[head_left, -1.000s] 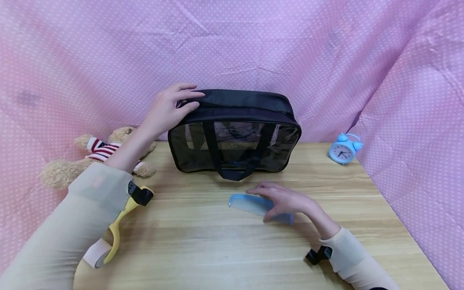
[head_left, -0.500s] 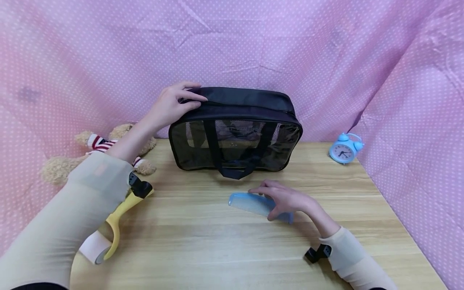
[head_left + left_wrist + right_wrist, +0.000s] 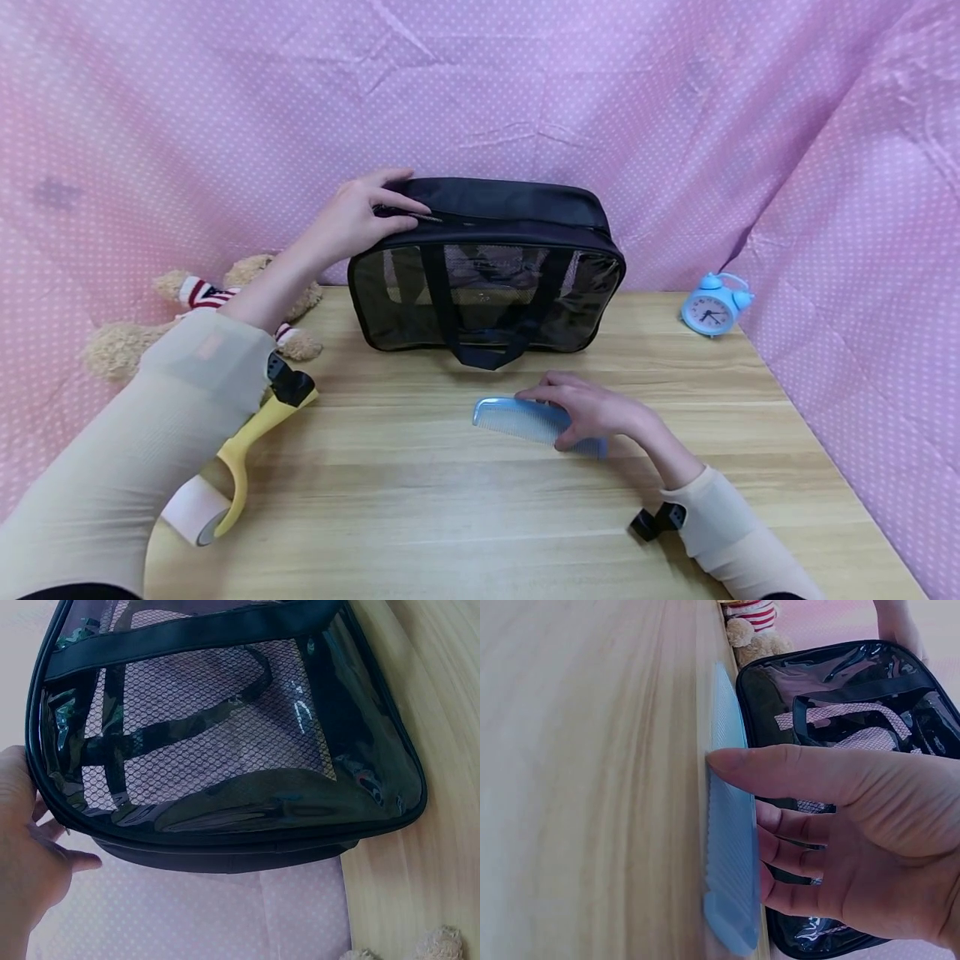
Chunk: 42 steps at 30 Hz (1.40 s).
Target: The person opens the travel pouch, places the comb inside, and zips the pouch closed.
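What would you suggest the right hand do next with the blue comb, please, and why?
I would probably raise the blue comb slightly: the right hand has its thumb at the teeth and fingers along the spine, while the left hand touches the top of the clear-sided black bag.

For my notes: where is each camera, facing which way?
On head, facing forward and down at the black bag with clear panels: left hand and right hand show.
On left wrist, facing the bag's front: left hand shows.
On right wrist, facing the blue plastic comb: both hands show.
Head and right wrist views share the comb.
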Available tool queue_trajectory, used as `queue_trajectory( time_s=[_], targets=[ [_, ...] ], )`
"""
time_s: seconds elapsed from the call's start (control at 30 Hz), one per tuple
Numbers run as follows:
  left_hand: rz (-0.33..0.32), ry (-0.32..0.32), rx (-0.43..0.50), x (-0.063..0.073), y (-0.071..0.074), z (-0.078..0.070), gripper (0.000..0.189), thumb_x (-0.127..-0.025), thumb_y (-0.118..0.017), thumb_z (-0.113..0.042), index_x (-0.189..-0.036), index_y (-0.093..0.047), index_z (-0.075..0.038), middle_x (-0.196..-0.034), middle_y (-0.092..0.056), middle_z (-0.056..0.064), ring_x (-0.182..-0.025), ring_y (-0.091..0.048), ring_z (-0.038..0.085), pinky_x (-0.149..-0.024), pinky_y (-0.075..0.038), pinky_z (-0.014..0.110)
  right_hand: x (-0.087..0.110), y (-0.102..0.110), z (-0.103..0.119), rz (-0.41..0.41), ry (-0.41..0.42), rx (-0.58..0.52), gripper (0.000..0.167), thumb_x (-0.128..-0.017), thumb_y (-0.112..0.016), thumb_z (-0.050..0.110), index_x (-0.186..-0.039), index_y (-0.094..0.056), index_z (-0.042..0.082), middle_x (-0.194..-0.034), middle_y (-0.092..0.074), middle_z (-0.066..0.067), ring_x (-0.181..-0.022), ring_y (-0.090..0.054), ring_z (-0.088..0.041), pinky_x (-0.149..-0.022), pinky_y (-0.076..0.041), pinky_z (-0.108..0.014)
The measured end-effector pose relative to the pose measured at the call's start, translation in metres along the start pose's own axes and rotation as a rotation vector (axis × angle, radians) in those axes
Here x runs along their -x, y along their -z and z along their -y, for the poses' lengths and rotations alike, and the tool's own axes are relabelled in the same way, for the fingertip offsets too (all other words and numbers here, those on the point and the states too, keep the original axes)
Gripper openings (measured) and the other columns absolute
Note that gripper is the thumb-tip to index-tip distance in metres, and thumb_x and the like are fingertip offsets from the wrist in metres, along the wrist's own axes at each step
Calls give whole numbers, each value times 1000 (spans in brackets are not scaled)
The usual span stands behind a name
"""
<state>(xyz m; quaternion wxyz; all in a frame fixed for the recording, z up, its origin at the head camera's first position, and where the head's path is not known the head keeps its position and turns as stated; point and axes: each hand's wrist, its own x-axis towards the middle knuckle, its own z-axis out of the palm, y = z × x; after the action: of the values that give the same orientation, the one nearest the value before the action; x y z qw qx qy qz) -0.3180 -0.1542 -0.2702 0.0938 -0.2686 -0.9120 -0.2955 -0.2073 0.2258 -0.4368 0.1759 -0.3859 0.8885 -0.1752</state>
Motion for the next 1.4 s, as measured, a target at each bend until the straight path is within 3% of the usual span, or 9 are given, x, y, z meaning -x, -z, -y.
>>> queue_trajectory(
  time_s=[0.17,0.33,0.47,0.87,1.17,1.4],
  targets=[
    [73,35,-47,-1,3,0,30,-99,-69,-22,-128,-74,-13,-171,-26,12,-162,-11,36,-130,-10,60,0,-1,0,10,-4,23,84,-74,-90,19,-150,-54,22,-126,-58,1,-109,-52,-14,-93,-48,-33],
    [146,63,-57,-4,5,0,34,-99,-69,-24,-133,-71,-15,-174,-16,11,-162,-1,35,-130,-4,62,0,-1,1,16,-7,25,86,-73,-90,19,-151,-52,24,-128,-57,0,-111,-52,-14,-95,-49,-35],
    [174,72,-53,-6,5,1,37,-99,-69,-24,-135,-70,-15,-174,-13,12,-162,0,36,-130,-3,62,1,-1,2,12,1,26,87,-74,-88,17,-152,-51,23,-128,-57,-2,-110,-53,-15,-94,-49,-35],
    [232,87,-82,-10,7,-1,40,-99,-69,-18,-138,-67,-15,-175,-10,12,-162,-2,35,-130,-9,61,0,1,9,58,-82,-11,88,-80,-85,24,-158,-43,23,-133,-52,-4,-109,-50,-15,-91,-46,-29],
    [263,110,-75,-9,9,-1,43,-99,-68,-16,-141,-64,-15,-175,-6,10,-163,2,34,-130,-8,61,-1,4,8,-30,-36,-1,81,-80,-84,22,-153,-50,11,-132,-55,-6,-107,-52,-17,-91,-48,-32],
    [246,110,-73,-10,6,2,42,-100,-68,-20,-141,-64,-16,-175,-7,9,-162,2,35,-130,-7,61,2,11,3,-143,18,-16,72,-79,-81,16,-146,-58,7,-133,-61,-6,-107,-58,-15,-90,-52,-29]
  ],
)
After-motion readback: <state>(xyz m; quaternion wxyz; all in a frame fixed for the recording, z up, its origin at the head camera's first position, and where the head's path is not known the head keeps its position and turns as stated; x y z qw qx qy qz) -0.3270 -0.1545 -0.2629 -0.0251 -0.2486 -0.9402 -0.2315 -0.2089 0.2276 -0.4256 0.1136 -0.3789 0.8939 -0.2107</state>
